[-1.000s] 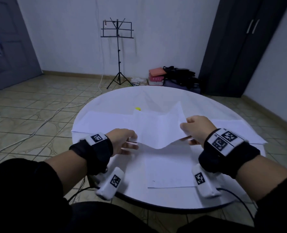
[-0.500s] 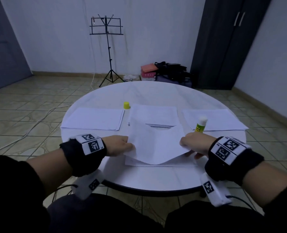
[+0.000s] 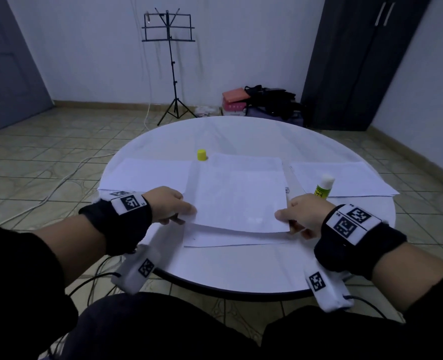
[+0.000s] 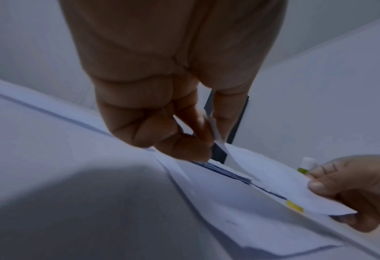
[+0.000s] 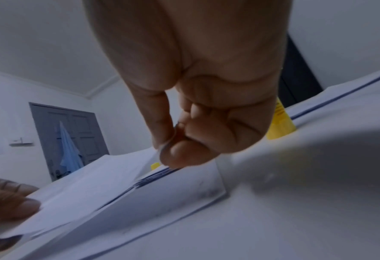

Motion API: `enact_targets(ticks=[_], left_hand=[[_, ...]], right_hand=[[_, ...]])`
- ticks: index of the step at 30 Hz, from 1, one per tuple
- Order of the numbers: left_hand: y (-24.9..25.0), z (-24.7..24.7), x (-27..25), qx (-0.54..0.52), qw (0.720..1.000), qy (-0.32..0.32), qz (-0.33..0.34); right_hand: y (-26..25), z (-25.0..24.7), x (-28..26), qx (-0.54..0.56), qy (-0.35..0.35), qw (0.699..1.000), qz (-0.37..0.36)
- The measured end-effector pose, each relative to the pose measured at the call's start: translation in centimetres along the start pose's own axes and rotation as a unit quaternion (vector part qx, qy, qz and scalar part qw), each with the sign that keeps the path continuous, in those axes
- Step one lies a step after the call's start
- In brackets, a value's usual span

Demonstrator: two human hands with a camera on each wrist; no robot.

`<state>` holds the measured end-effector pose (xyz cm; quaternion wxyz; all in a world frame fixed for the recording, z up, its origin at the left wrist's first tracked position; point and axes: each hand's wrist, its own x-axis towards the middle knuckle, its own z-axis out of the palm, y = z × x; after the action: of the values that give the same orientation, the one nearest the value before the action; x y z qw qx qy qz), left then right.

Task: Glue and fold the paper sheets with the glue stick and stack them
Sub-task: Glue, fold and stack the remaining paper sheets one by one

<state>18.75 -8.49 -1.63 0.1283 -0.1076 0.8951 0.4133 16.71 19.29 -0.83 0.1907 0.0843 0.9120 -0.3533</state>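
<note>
White walls, a tiled floor and a music stand (image 3: 169,63) lie behind the round white bench (image 3: 241,271). A paper sheet (image 3: 238,196) is held above the bench, its near left corner pinched by the left hand (image 3: 169,203) and its near right corner by the right hand (image 3: 302,214), thumb against curled fingers (image 4: 193,144) on each. A flat sheet (image 3: 230,240) lies beneath it, with paper stacks (image 3: 147,175) to the left and right. The glue stick (image 3: 323,187) stands uncapped beyond the right hand, its yellow cap (image 3: 202,154) farther back. Judged as a fold or placement: both corners should be lowered together, edges matched before anything is pressed, and the crease smoothed from the middle outward.
</note>
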Motion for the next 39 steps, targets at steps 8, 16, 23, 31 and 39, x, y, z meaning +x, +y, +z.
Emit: enact_targets(ticks=[8, 16, 23, 31, 39], left_hand=[[-0.3, 1.2, -0.8, -0.095, 0.994, -0.044, -0.021], [-0.8, 1.2, -0.7, -0.036, 0.999, 0.005, -0.019], [-1.4, 1.0, -0.2, 0.03, 0.999, 0.011, 0.02], [-1.3, 0.7, 0.2, 0.088, 0.996, -0.019, 0.001], [-1.0, 0.6, 0.4, 0.124, 0.992, -0.036, -0.001]], right_hand=[[0.5, -0.8, 0.3, -0.042, 0.001, 0.999, 0.003], [0.8, -0.5, 0.9, -0.077, -0.007, 0.997, -0.007], [0.5, -0.1, 1.5, -0.093, -0.009, 0.996, 0.011], [0.4, 0.3, 1.7, -0.093, -0.001, 0.995, 0.027], [0.4, 0.4, 1.7, -0.096, -0.004, 0.995, 0.028]])
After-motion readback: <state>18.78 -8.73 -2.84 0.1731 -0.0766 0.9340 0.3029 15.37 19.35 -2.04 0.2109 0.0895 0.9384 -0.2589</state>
